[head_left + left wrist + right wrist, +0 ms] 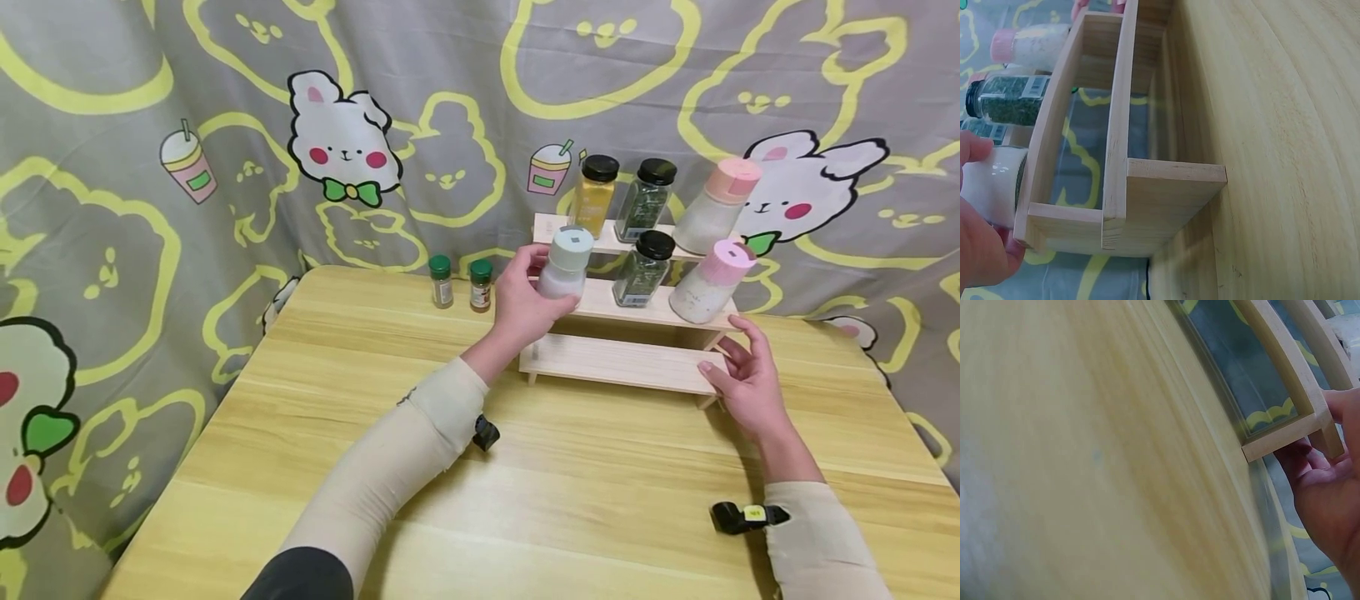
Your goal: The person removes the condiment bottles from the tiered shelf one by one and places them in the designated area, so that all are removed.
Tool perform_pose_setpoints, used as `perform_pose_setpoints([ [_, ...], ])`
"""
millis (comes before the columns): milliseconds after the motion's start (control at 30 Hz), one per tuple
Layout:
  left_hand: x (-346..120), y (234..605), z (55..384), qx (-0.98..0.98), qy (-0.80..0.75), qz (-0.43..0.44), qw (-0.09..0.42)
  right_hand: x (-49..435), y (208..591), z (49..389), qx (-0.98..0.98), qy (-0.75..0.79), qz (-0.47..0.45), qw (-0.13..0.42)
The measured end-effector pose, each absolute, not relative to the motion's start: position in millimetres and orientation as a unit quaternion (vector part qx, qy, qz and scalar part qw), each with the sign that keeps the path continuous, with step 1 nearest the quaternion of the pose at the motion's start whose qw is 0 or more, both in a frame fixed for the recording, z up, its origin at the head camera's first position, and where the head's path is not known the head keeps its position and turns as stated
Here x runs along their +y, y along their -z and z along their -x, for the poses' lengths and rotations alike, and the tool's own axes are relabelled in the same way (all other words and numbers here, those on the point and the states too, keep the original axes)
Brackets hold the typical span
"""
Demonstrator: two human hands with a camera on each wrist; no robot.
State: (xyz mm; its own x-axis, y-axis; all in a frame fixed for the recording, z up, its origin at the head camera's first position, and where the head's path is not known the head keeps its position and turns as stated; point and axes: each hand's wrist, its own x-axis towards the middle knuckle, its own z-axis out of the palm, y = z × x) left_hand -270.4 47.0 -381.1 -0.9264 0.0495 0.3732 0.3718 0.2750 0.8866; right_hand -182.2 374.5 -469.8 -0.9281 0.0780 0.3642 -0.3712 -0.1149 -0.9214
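— Doing what with the left hand (527,300)?

— Gripping a white-filled bottle with a pale green cap (568,258), with thumb and fingers curled round its body.

— Held where?

— Nearly upright at the left end of the middle tier (600,302) of a pale wooden three-tier rack (622,360). Close to the board in the left wrist view; impossible to tell whether resting on it or just above.

— And with the right hand (753,392)?

— Pinching the rack's right end, with the thumb on the lowest tier (667,372) and a finger up at the edge of the middle one.

— Beside the bottle on that middle tier?

— First a square clear glass jar of green flakes with a black lid (643,271), then a tapered white bottle with a pink cap (708,283).

— And on the top tier (551,227)?

— From left to right, a yellow-filled glass jar with a black lid (595,200), a second black-lidded jar of green flakes (647,200) and a tapered bottle with a peach-pink cap (717,208).

— And off the rack?

— To its left, on a pale yellow wood-grain surface (525,517), two small glass jars with green lids (441,287), standing slightly apart.
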Motion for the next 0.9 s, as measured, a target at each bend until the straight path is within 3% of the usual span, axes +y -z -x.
perform_pose_setpoints([
  [900, 26.0, 379.6, 263.5, -0.786, 0.591, 0.112, 0.142, 374.1, 469.6, 182.2, -0.637, -0.749, -0.113, 0.145],
])
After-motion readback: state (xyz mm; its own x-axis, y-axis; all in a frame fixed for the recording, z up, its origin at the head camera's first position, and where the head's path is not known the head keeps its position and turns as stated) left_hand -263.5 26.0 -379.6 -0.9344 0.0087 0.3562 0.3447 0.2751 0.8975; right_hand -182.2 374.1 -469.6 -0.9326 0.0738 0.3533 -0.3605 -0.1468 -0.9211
